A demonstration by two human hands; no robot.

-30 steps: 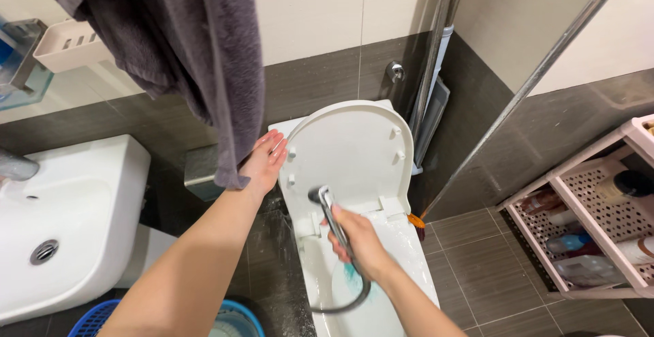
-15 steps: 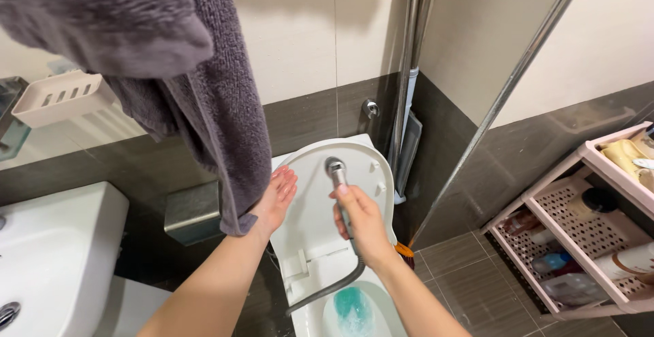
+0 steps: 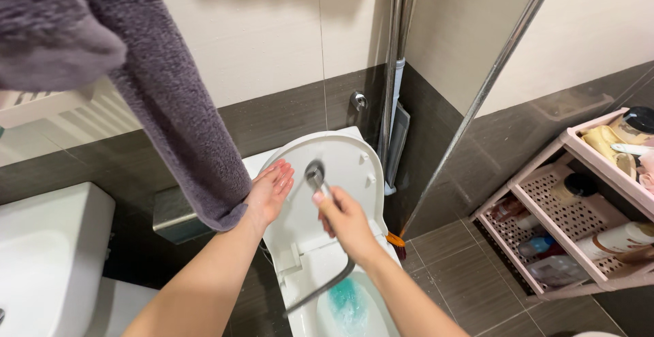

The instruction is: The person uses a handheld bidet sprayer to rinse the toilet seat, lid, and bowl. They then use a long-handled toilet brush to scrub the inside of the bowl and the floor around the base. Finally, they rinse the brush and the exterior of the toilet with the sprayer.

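Seen from above, looking down into a bathroom. At centre frame, right hand (image 3: 347, 222) clenched around the handle of a metal sprayer (image 3: 315, 174), head pointing up and away toward the raised lid (image 3: 340, 167) of a white toilet (image 3: 306, 276). Long axis of the sprayer running from lower right to upper left, nozzle just in front of the lid's inner face, whether touching cannot be told. Grey hose (image 3: 320, 289) curving down from under the fist to the lower middle of the frame, across the seat. Just left of the nozzle, left hand (image 3: 270, 190) released, fingers spread flat, palm pressed against the lid's left edge, holding nothing. Nozzle between the two hands, right one gripping it, left one just beside it. Below, bowl with blue cleaner (image 3: 347, 306) pooled inside, at the bottom edge of the frame. Upper left, dark grey towel (image 3: 163, 99) hanging down, its lower end near the left wrist. Lower left, corner of a white sink (image 3: 48, 255). Up the middle, chrome pole (image 3: 394, 51) against cream and dark brown wall tiles. Right side, pink rack (image 3: 545, 201) of bottles and jars standing on the tiled floor, well apart from both hands.
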